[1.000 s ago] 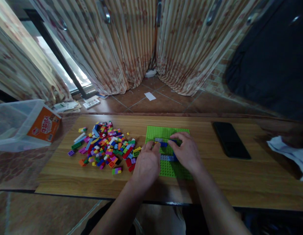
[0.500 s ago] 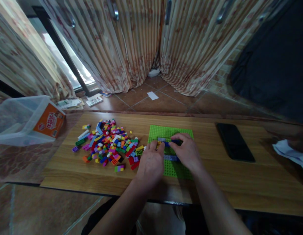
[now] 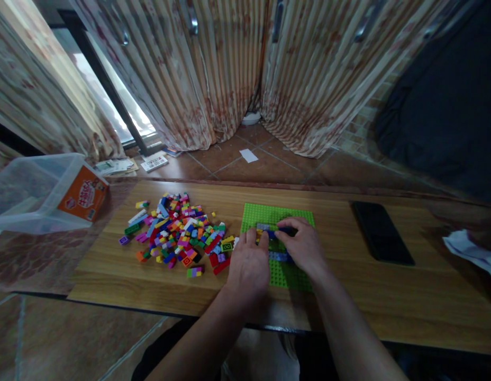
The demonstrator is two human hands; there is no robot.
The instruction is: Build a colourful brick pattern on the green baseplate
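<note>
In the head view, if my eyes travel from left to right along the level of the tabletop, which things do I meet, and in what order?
Clear plastic bin, pile of colourful bricks, left hand, right hand, black phone, crumpled white item.

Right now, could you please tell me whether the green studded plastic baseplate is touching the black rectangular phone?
Apart: the head view shows a strip of brown wooden tabletop between the green studded plastic baseplate and the black rectangular phone.
</note>
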